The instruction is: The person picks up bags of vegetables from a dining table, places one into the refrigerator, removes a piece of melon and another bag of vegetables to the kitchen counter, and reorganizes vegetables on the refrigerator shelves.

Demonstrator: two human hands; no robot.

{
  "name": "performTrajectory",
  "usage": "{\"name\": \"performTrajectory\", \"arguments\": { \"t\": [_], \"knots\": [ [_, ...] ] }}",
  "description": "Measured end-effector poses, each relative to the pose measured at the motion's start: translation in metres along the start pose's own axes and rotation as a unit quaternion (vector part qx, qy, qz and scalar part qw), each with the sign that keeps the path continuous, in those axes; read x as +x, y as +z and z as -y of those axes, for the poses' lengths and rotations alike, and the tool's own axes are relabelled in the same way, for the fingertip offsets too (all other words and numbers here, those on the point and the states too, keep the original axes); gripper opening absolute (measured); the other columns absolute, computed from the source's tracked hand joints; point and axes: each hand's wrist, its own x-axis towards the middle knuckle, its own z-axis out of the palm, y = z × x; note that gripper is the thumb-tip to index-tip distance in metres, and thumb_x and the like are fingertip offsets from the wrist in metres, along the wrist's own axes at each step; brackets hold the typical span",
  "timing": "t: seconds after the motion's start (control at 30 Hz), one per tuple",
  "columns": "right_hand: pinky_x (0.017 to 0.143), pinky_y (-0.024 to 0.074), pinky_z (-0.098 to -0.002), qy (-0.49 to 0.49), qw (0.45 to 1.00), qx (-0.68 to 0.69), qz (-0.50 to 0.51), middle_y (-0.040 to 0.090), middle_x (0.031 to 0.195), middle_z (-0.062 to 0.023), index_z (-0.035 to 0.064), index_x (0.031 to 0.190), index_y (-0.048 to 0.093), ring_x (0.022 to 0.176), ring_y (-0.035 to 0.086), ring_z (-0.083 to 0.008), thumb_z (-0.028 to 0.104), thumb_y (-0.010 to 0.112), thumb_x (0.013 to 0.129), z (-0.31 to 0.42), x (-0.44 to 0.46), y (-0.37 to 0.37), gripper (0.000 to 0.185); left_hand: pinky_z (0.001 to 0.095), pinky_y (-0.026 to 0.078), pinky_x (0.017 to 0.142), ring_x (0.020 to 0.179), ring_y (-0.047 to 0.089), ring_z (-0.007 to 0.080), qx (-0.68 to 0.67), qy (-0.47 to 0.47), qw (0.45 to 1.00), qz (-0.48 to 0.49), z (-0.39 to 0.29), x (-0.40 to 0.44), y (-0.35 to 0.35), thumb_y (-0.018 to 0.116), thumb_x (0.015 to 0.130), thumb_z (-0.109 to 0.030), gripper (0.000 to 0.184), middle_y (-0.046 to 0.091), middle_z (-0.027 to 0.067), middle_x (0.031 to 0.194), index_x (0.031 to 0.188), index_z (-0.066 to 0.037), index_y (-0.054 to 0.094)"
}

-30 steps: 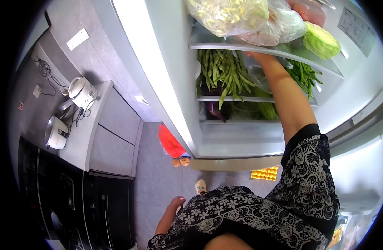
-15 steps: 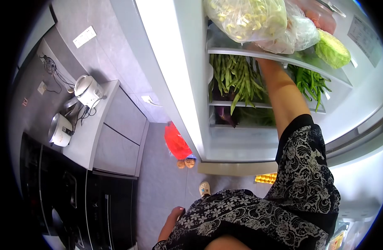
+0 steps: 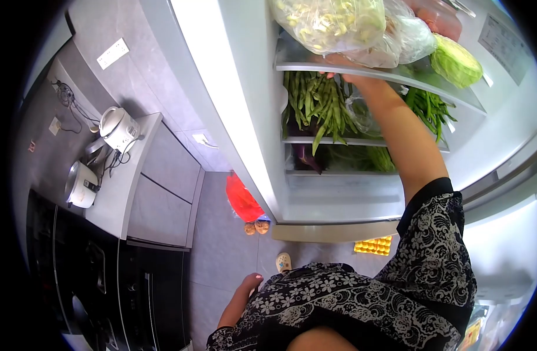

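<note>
My right hand [image 3: 338,65] reaches into the fridge at the top of the middle shelf. Its fingertips are over the upper end of a bunch of green beans [image 3: 327,105], apart from one another; the glass shelf edge hides part of the hand. To the right of the beans, a clear plastic bag or wrap [image 3: 362,116] shows beside my forearm. Long green peppers [image 3: 426,111] lie on the other side of the arm. My left hand [image 3: 251,282] hangs low by my side, close to my patterned top, and its fingers are mostly hidden.
Above sit a bag of pale sprouts [image 3: 330,23], a white plastic bag [image 3: 417,38] and a cut cabbage [image 3: 455,61]. An eggplant [image 3: 306,157] lies below. The open fridge door [image 3: 502,245] is at right. On the floor are a red bag [image 3: 243,198] and a yellow tray [image 3: 372,245].
My right hand has shifted left from behind the hanging bags to above the green beans, and its fingertips now show. The view has moved slightly. My left hand stays low.
</note>
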Motion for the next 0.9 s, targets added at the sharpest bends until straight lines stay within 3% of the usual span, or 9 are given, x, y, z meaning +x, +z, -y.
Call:
{"name": "performTrajectory", "arguments": {
  "t": [0.17, 0.23, 0.3, 0.37, 0.47, 0.53, 0.63, 0.87, 0.9],
  "knots": [
    [0.069, 0.0443, -0.0341, 0.063, 0.956, -0.257, 0.129, 0.056, 0.067, -0.0122, 0.0024, 0.076, 0.055, 0.067, 0.056, -0.0222, 0.022, 0.044, 0.083, -0.02, 0.026, 0.028, 0.024, 0.0365, 0.045, 0.062, 0.065, 0.059, 0.0256, 0.017, 0.026, 0.999, 0.012, 0.017, -0.005, 0.006, 0.054, 0.072, -0.03, 0.028, 0.061, 0.0132, 0.067, 0.076, -0.004, 0.063],
    [0.07, 0.0424, -0.0368, -0.053, 0.841, -0.536, 0.041, 0.055, 0.074, -0.0156, 0.0008, 0.08, 0.053, 0.069, 0.055, -0.024, 0.025, 0.04, 0.084, -0.02, 0.027, 0.032, 0.028, 0.037, 0.045, 0.063, 0.067, 0.06, 0.0277, 0.037, 0.014, 0.999, 0.022, 0.054, 0.01, 0.023, 0.055, 0.072, -0.031, 0.028, 0.061, 0.0148, 0.07, 0.074, -0.004, 0.063],
    [0.07, 0.0425, -0.0367, -0.063, 0.87, -0.488, 0.001, 0.055, 0.078, -0.0167, 0.0005, 0.082, 0.053, 0.068, 0.055, -0.0243, 0.026, 0.039, 0.084, -0.009, 0.01, 0.033, 0.029, 0.0376, 0.045, 0.064, 0.07, 0.06, 0.0294, 0.094, 0.007, 0.995, 0.016, 0.104, 0.036, 0.048, 0.056, 0.072, -0.032, 0.028, 0.062, 0.0156, 0.073, 0.074, -0.004, 0.063],
    [0.07, 0.0425, -0.0367, -0.074, 0.895, -0.439, -0.038, 0.055, 0.082, -0.0178, 0.0003, 0.085, 0.052, 0.067, 0.054, -0.0245, 0.028, 0.039, 0.085, 0.006, -0.003, 0.027, 0.031, 0.0379, 0.045, 0.064, 0.071, 0.06, 0.0301, 0.071, -0.002, 0.997, 0.028, 0.078, 0.006, 0.028, 0.057, 0.072, -0.032, 0.028, 0.062, 0.0159, 0.074, 0.074, -0.005, 0.063],
    [0.067, 0.042, -0.0299, -0.032, 0.937, -0.342, 0.064, 0.056, 0.071, -0.0071, 0.002, 0.088, 0.057, 0.067, 0.053, -0.0176, 0.035, 0.05, 0.081, 0.025, -0.02, 0.019, 0.034, 0.038, 0.045, 0.065, 0.072, 0.06, 0.0306, 0.02, -0.019, 0.999, 0.025, 0.056, -0.017, 0.014, 0.057, 0.073, -0.033, 0.028, 0.062, 0.0161, 0.075, 0.075, -0.005, 0.064],
    [0.061, 0.0396, -0.0261, 0.102, 0.991, -0.087, 0.008, 0.053, 0.067, -0.0025, 0.0025, 0.087, 0.057, 0.063, 0.048, -0.0128, 0.031, 0.057, 0.08, 0.034, -0.043, 0.023, 0.029, 0.0378, 0.045, 0.065, 0.072, 0.06, 0.0303, -0.009, -0.026, 1.0, 0.009, 0.047, -0.019, 0.011, 0.057, 0.073, -0.033, 0.028, 0.062, 0.016, 0.075, 0.074, -0.005, 0.063],
    [0.056, 0.0388, -0.0238, 0.061, 0.981, -0.159, 0.094, 0.054, 0.072, -0.0017, 0.003, 0.096, 0.057, 0.063, 0.048, -0.0087, 0.028, 0.062, 0.078, 0.018, -0.057, 0.016, 0.031, 0.0373, 0.045, 0.064, 0.069, 0.059, 0.029, -0.003, 0.014, 1.0, 0.014, 0.035, -0.014, 0.01, 0.057, 0.073, -0.034, 0.03, 0.061, 0.016, 0.073, 0.073, -0.004, 0.063],
    [0.061, 0.0442, -0.0238, 0.115, 0.988, -0.098, 0.002, 0.056, 0.086, -0.0034, 0.0046, 0.106, 0.054, 0.078, 0.052, -0.0106, 0.039, 0.054, 0.082, 0.011, -0.071, -0.009, 0.041, 0.0361, 0.042, 0.057, 0.057, 0.055, 0.0244, 0.04, 0.031, 0.999, 0.004, 0.005, -0.002, 0.008, 0.054, 0.069, -0.028, 0.025, 0.058, 0.0117, 0.062, 0.068, -0.004, 0.059],
    [0.055, 0.0442, -0.0266, 0.16, 0.976, -0.15, 0.005, 0.056, 0.08, -0.0035, 0.0046, 0.103, 0.053, 0.068, 0.052, -0.0127, 0.044, 0.049, 0.083, 0.009, -0.072, -0.016, 0.044, 0.0364, 0.041, 0.055, 0.054, 0.052, 0.0234, 0.019, 0.042, 0.999, -0.023, 0.002, -0.002, 0.009, 0.054, 0.069, -0.028, 0.025, 0.056, 0.0104, 0.059, 0.064, -0.004, 0.057]
  ]
}}
